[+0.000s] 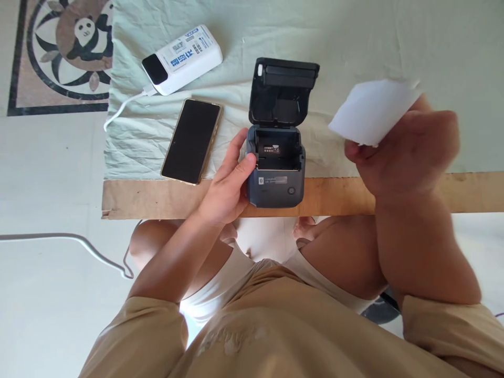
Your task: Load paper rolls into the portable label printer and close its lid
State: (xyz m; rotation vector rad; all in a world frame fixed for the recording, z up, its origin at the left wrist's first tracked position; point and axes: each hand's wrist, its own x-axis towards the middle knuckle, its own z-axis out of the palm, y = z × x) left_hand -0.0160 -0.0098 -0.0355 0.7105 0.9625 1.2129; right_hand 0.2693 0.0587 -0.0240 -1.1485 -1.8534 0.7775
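Note:
A small dark grey label printer [276, 191] is held upright at the table's front edge. Its black lid [281, 97] is flipped up, and the compartment beneath shows only a printed sticker inside. My left hand [228, 189] grips the printer's left side, thumb near the compartment's rim. Raised to the right of the printer, my right hand [409, 144] pinches a piece of white paper [374, 110]. The hand is slightly blurred, and whether the paper belongs to a roll cannot be seen.
Left of the printer, a dark-screened smartphone [191, 142] lies on the green cloth [354, 31]. Behind it sits a white power bank [189, 58] with a white cable [126, 105] plugged in. A wooden edge [334, 194] runs along the table's front.

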